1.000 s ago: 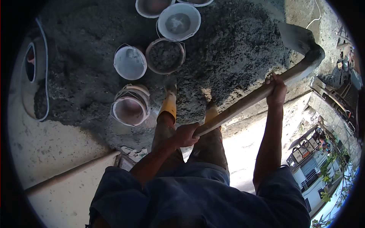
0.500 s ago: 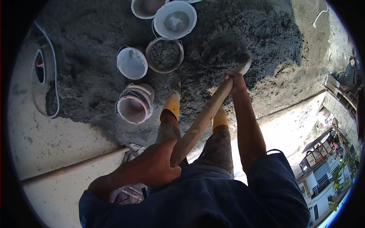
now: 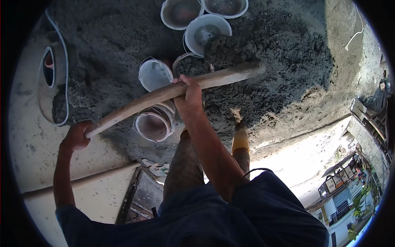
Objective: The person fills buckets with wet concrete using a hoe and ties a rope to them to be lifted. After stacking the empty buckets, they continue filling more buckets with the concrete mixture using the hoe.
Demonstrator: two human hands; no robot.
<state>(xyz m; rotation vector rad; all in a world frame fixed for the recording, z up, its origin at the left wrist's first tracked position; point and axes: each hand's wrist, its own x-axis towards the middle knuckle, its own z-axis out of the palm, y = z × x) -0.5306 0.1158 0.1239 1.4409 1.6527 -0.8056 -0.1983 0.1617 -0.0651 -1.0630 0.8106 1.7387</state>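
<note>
My left hand [image 3: 76,136] is wrapped round the butt end of a hoe's thick wooden handle [image 3: 135,105], out over the left side. Further up the shaft, my right hand [image 3: 189,94] grips it near the middle. A lump of wet grey mortar [image 3: 231,50] rides at the hoe's far end, and the blade is hidden beneath it. That lump is at the right edge of a bucket of mortar [image 3: 185,66], partly covered by the handle. Left of it stands a bucket with a pale inside [image 3: 154,74]. Stacked buckets [image 3: 153,125] stand below the handle.
More buckets [image 3: 181,14] stand at the top. A mortar heap [image 3: 288,49] spreads to the right. At left a pale hose [image 3: 63,53] lies near a dark-mouthed container [image 3: 49,68]. My legs in yellow boots [image 3: 240,140] stand below. A ledge [image 3: 82,179] crosses the lower left.
The hoe has swung left, from slanting up right to lying nearly crosswise. Both hands moved left with it, and its far end now carries mortar beside the filled bucket.
</note>
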